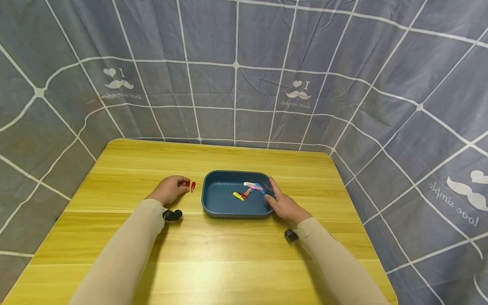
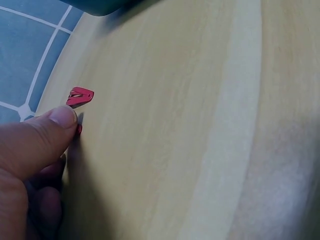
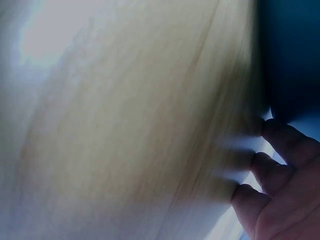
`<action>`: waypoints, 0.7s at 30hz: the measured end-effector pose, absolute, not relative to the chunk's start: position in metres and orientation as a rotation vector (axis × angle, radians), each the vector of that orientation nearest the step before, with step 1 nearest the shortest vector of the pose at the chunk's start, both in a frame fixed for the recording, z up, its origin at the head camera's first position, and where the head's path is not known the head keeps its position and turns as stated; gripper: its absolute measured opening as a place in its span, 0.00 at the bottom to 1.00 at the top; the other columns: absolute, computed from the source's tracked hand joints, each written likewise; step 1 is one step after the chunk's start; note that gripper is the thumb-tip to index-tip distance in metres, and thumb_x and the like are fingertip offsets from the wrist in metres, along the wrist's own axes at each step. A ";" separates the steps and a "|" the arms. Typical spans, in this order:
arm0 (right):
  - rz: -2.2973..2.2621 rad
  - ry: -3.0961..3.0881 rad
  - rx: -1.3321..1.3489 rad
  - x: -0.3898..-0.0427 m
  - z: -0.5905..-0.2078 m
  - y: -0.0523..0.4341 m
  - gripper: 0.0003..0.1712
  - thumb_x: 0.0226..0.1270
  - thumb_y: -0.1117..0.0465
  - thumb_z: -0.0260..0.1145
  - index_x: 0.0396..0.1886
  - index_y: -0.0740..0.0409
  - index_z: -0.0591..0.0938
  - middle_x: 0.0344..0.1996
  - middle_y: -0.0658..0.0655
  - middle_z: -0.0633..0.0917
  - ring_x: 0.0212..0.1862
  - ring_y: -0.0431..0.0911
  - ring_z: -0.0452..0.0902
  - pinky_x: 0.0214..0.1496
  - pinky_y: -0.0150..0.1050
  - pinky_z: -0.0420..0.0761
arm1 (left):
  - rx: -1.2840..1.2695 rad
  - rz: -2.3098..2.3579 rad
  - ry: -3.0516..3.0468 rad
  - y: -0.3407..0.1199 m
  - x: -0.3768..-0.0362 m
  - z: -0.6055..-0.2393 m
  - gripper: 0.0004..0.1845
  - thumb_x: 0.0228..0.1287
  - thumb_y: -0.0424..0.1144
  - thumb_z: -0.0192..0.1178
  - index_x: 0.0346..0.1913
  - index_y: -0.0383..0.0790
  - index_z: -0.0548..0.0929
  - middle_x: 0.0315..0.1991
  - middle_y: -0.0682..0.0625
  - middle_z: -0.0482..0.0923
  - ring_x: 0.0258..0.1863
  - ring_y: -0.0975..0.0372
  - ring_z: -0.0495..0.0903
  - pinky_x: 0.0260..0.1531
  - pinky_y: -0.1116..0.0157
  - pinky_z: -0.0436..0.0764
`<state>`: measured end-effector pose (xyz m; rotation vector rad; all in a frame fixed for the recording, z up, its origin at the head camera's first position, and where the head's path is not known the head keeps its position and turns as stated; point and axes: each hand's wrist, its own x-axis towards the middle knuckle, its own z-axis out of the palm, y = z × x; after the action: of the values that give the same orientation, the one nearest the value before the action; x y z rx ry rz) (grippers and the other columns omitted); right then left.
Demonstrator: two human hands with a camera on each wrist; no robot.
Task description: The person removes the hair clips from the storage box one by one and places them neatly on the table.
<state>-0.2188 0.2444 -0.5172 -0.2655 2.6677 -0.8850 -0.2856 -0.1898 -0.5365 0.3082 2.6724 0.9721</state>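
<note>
Left grip [image 1: 170,189] apparently pinching a red clip [image 2: 78,129], second red clip [image 1: 193,186] just beside

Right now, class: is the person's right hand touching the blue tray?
Touching. The head view shows the right hand resting against the right rim of the blue tray, thumb on the edge.

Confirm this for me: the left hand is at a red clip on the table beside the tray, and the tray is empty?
Not quite. The tray is not empty: the head view shows several coloured clips lying in it. The rest holds: the left hand is at a red clip on the table beside the tray.
</note>
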 end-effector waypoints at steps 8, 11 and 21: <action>-0.888 2.675 -0.265 -0.218 -0.518 0.244 0.44 0.87 0.43 0.47 0.88 0.43 0.35 0.76 0.73 0.69 0.73 0.68 0.73 0.78 0.63 0.67 | 0.302 0.993 2.659 -0.192 -0.287 -0.539 0.23 0.77 0.42 0.64 0.67 0.32 0.80 0.52 0.41 0.85 0.51 0.51 0.81 0.61 0.48 0.79; -0.896 2.674 -0.254 -0.217 -0.518 0.244 0.44 0.87 0.42 0.48 0.88 0.43 0.35 0.77 0.73 0.69 0.73 0.68 0.72 0.78 0.63 0.66 | 0.313 0.997 2.659 -0.193 -0.288 -0.540 0.22 0.77 0.42 0.64 0.66 0.33 0.81 0.52 0.41 0.85 0.51 0.51 0.81 0.61 0.47 0.79; -0.893 2.678 -0.252 -0.217 -0.518 0.244 0.44 0.87 0.43 0.48 0.88 0.43 0.35 0.78 0.72 0.68 0.74 0.68 0.70 0.79 0.63 0.65 | 0.241 1.082 2.645 -0.197 -0.287 -0.537 0.31 0.78 0.48 0.62 0.73 0.30 0.73 0.57 0.38 0.82 0.54 0.50 0.80 0.63 0.47 0.78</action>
<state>-0.2171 0.2441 -0.5176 -0.2522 2.6782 -0.8934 -0.2867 -0.1968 -0.5371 0.2408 2.6454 1.0824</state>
